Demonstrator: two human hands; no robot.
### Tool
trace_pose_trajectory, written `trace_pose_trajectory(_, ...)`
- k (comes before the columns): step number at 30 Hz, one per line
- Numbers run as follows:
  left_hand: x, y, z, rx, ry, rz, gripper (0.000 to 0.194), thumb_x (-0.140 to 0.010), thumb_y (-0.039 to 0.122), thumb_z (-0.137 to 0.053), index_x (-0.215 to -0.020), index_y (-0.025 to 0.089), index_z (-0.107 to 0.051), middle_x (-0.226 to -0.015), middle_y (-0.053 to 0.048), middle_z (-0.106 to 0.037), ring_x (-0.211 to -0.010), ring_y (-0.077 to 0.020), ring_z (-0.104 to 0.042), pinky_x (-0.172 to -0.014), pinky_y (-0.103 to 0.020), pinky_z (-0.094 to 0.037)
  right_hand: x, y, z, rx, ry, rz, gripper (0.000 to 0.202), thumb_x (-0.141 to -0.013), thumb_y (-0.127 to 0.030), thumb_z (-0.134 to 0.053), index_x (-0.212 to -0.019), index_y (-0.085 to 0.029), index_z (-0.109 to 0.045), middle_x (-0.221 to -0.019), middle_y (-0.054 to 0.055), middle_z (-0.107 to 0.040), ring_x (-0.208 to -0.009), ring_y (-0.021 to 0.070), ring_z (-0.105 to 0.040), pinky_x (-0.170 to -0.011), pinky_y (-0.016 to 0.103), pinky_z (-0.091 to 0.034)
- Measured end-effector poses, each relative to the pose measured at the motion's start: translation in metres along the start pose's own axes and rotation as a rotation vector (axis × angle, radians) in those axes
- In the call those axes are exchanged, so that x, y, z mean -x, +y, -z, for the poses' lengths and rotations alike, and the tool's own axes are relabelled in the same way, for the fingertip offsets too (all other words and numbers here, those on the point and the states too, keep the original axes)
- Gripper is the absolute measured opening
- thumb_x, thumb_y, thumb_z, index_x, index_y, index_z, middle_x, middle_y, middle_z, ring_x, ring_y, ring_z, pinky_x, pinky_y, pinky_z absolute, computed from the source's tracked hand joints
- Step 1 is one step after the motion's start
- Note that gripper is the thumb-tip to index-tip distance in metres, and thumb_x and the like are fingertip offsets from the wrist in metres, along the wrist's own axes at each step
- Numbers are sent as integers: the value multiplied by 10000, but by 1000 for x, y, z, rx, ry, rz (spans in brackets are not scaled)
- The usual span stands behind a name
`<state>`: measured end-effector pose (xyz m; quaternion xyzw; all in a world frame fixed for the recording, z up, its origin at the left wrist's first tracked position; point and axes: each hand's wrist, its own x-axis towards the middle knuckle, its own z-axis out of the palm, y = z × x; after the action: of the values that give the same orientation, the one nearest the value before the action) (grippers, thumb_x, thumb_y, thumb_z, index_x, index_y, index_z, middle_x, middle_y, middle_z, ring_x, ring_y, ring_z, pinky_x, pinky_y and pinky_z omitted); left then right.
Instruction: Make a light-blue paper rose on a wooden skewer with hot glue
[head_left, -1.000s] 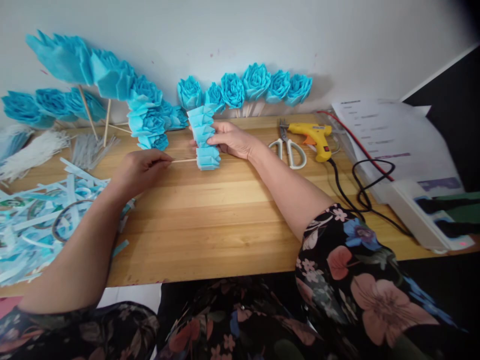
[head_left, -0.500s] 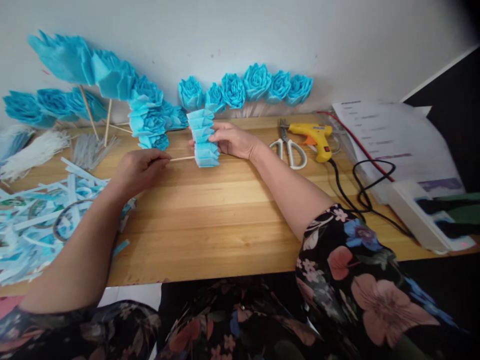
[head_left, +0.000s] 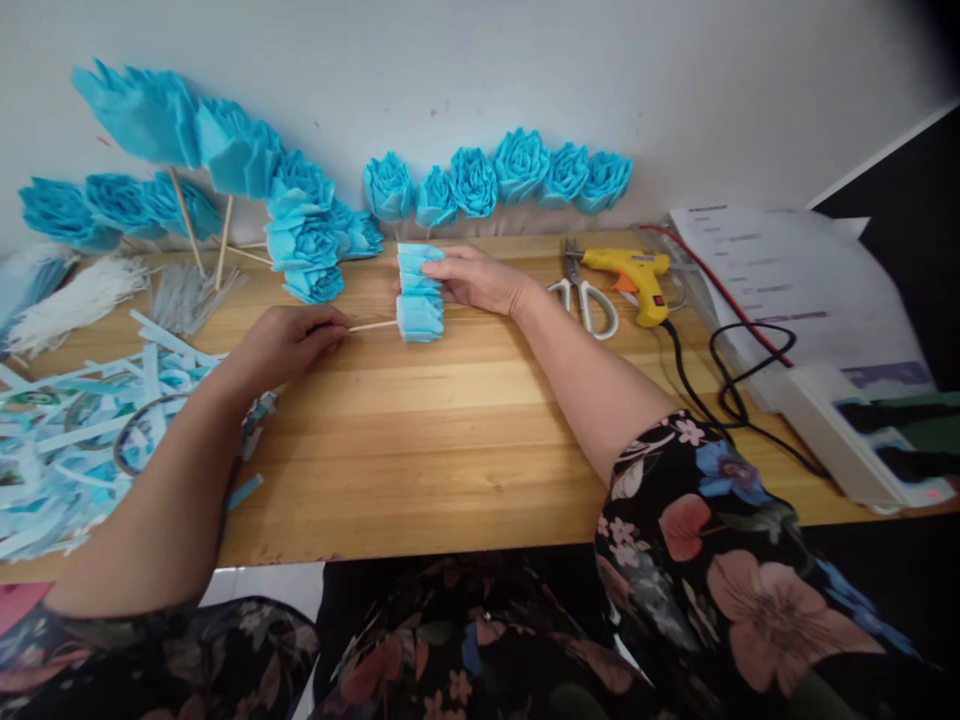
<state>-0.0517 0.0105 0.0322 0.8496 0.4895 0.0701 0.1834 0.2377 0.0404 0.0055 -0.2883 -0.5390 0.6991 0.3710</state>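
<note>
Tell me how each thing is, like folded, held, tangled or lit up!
Blue crepe paper strip: pleated, pinched in the right hand.
Thin wooden stick: held by the left hand, one end at the paper.
Blue paper roses: formed, by the wall.
Scissors: lying down, handles apart.
Yellow glue gun: lying down; can't tell if hot.
Black cord: looped.
White box: small red light lit.
Paper scraps: heaped.

The pleated strip (head_left: 420, 318) and the paper flowers (head_left: 521, 165) are bright sky blue, while the scissors (head_left: 601, 312) have white handles and the glue gun (head_left: 628, 265) is yellow with an orange trigger and black cord. Black sleeves (head_left: 720, 530) carry pink and blue flowers. The scraps (head_left: 82, 430) look pale blue and white, though blurred, on a honey-brown table (head_left: 390, 450).
</note>
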Motion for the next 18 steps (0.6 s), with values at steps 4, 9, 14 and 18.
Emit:
trace_pose_trajectory(4,-1,-1,-1,-4,4,-5,403,-877,496,-428,-933,206,-702,-785,-46,-699,-707,-213,-593,-694,-298,-432,-6,8,6,45,22,99,221,-801,-330,-786,-866,-149,-675,-866,34,-729,-857,147,-678,-804,266,-558)
trace_pose_trajectory(9,0,1,-1,0,44,-19,393,-887,494,-440,-930,211,-711,-832,-49,-714,-725,-213,-601,-727,-311,-441,-8,9,14,115,23,169,262,-787,-346,-796,-913,-143,-686,-883,11,-719,-835,122,-645,-785,246,-537)
trace_pose_trajectory(14,-1,-1,-5,-26,94,-28,405,-896,504,-469,-932,204,-738,-855,-58,-727,-727,-213,-603,-707,-323,-433,-8,9,17,199,-24,188,254,-772,-298,-795,-931,-133,-686,-898,8,-721,-846,124,-636,-810,264,-536)
trace_pose_trajectory(18,-1,4,-12,5,139,-81,405,-914,505,-503,-966,196,-759,-901,-66,-739,-745,-203,-618,-707,-313,-444,-13,14,21,253,-27,203,210,-763,-245,-776,-907,-128,-680,-888,10,-727,-860,138,-643,-829,285,-543)
